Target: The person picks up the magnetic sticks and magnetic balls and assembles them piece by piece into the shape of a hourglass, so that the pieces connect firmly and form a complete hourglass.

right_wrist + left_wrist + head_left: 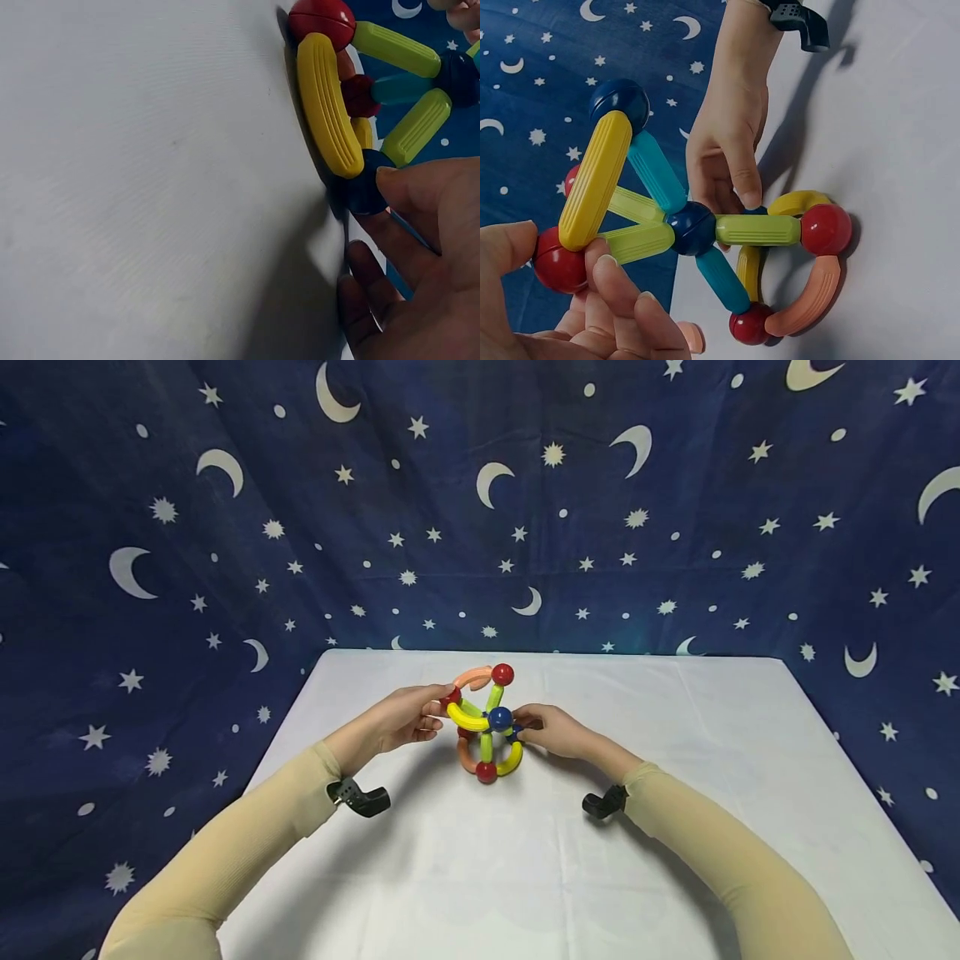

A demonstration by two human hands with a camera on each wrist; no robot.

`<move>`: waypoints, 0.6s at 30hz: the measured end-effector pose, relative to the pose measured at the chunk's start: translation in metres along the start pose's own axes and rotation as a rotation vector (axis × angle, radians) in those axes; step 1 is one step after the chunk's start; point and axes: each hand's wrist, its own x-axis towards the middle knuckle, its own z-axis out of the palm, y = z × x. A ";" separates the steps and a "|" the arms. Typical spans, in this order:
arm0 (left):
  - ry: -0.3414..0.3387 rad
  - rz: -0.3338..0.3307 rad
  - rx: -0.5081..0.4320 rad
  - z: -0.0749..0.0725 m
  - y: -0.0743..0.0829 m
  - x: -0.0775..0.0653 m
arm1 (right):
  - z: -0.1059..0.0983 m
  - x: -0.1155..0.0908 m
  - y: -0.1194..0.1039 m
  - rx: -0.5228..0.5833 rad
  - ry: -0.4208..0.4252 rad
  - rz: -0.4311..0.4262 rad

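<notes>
A structure of magnetic sticks and balls stands on the white table, with straight sticks meeting at a central blue ball (pixel 691 228). My left hand (pixel 401 718) pinches a red ball (pixel 560 259) at its upper left between thumb and fingers. From that ball a yellow curved stick (pixel 596 180) runs to another blue ball (pixel 500 719). My right hand (pixel 558 731) holds a low blue ball (pixel 365 184), where a second yellow curved stick (pixel 328 105) ends. An orange curved stick (pixel 472 677) arches from the top red ball (pixel 502 674). A lower red ball (pixel 487 772) is at the near side.
A white cloth covers the table (pixel 465 877). Behind it hangs a dark blue curtain (pixel 450 502) with moons and stars. Black wrist cameras sit on the left sleeve (pixel 277 810) and right sleeve (pixel 712 835).
</notes>
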 end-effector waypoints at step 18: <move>0.018 0.018 -0.066 -0.002 -0.007 -0.002 | -0.013 0.076 -0.007 -0.374 0.055 -0.002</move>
